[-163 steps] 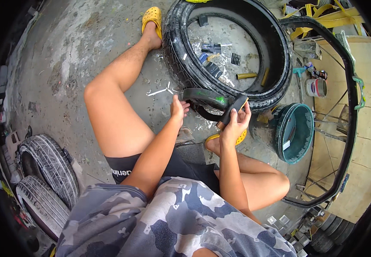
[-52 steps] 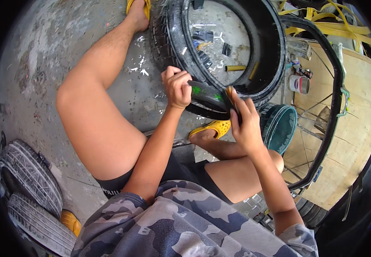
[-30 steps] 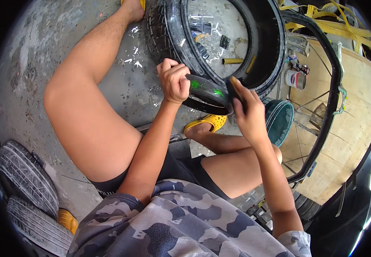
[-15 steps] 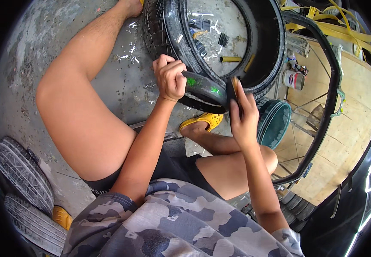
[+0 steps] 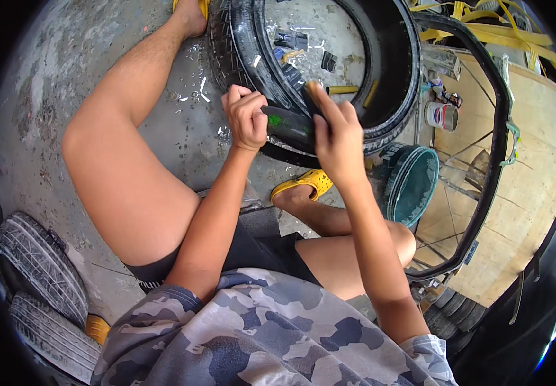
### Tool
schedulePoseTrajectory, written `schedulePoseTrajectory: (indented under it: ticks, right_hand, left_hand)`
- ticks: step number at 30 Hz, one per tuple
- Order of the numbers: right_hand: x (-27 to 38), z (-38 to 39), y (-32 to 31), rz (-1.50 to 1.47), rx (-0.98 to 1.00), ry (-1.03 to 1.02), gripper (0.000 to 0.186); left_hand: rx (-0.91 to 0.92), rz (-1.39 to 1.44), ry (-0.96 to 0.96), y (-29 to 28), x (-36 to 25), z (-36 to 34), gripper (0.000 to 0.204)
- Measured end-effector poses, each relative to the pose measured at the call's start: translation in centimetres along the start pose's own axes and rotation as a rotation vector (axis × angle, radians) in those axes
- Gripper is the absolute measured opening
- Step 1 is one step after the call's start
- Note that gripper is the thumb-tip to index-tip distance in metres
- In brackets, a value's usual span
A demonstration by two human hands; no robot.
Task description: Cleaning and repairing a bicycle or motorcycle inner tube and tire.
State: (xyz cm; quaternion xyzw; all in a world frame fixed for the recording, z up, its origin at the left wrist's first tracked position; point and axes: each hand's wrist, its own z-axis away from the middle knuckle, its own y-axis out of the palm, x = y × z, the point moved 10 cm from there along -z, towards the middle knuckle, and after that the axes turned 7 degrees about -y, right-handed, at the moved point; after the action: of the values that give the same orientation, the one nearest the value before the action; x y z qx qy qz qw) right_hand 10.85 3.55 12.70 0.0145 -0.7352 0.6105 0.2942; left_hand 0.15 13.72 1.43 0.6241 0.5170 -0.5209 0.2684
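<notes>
Low in front of the large black tyre (image 5: 397, 58), my left hand (image 5: 246, 120) is closed round one end of a curved black rubber tube (image 5: 289, 127) with bright green marks. My right hand (image 5: 339, 135), somewhat blurred, grips a dark, flat block (image 5: 309, 98) with a tan edge. That block lies against the tube's right part; whether it presses there I cannot tell. A thin black band (image 5: 284, 154) curves beneath the tube. Part of the tube is hidden by my fingers.
Dark scraps (image 5: 329, 61) and yellow tubes (image 5: 342, 90) lie inside the tyre. A green bucket (image 5: 413, 186) and a small can (image 5: 442, 116) stand at right, beside a black frame (image 5: 500, 122) over plywood (image 5: 535, 186). More tyres (image 5: 40, 257) lie at lower left.
My right hand has moved left and slightly up along the tube with the block, covering more of the green marks. My left hand keeps its hold, shifting slightly left.
</notes>
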Motion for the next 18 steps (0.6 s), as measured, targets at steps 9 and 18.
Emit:
schedulePoseTrajectory:
  ticks: [9,18]
  right_hand:
    - [-11.0,13.7,-2.5,-0.326,-0.189,0.533,0.047]
    - [-4.8,9.0,-4.0,-0.284,-0.250,0.434,0.037]
  left_hand:
    - [0.094,-0.085,0.005,0.3,0.2,0.0,0.019]
    - [0.421,-0.281,0.297,4.6,-4.5,0.6,0.008]
